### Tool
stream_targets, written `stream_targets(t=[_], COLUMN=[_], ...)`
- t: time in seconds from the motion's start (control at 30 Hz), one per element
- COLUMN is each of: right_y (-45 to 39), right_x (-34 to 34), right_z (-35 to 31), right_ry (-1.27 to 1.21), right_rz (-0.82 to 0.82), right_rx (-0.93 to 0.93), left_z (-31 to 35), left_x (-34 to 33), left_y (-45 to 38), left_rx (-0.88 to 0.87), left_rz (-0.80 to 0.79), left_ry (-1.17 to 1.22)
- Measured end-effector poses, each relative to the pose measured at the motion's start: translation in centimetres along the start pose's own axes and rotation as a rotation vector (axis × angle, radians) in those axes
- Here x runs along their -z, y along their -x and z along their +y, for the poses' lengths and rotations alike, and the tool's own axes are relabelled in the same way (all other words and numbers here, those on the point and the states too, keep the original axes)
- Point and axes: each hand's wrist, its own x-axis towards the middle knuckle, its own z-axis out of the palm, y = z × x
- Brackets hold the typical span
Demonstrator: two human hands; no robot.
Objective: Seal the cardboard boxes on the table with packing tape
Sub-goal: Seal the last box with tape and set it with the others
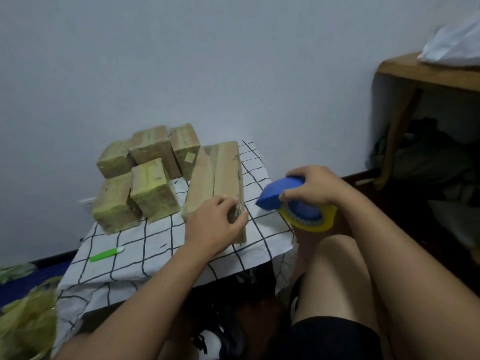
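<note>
The left hand [211,220] is resting on the near end of the long box [218,183], its fingers [228,201] bent over the top and right edge, the thumb hidden. The box is lying on the checked cloth [155,245], right of a pile of small boxes [145,175]. The right hand [315,185] is gripping the blue dispenser [279,193], fingers curled over it, with the yellow tape roll [311,220] hanging below, just off the table's right edge. A green pen [106,254] is lying near the cloth's front left.
</note>
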Motion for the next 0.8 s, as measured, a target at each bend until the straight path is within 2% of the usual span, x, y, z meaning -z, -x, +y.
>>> stream_targets(t=[0.13,0.23,0.47,0.63,0.8], right_y=[0.1,-0.9,-1.6,-0.7,-0.5], right_x=[-3.1,-6.4,-11.8,-13.9,-14.3], right_z=[-0.5,-1.9,-3.5,-3.3,-3.0], right_ry=[-0.355,-0.539,-0.62,-0.589,-0.526], right_rz=[0.321,0.443,0.53,0.571,0.581], right_rx=[-0.103,-0.131,-0.184,-0.178,-0.167], left_z=[2.4,2.9,2.0,1.1,-0.5], left_x=[-0.7,-1.6,-3.2,-3.4,-1.8], left_y=[-0.6,-0.7,-0.5,0.0,0.6], left_rx=[0.141,0.134,0.049,0.0,-0.055], left_rz=[0.111,0.175,0.284,0.308,0.139], left_ry=[-0.03,-0.093,-0.116,-0.035,0.068])
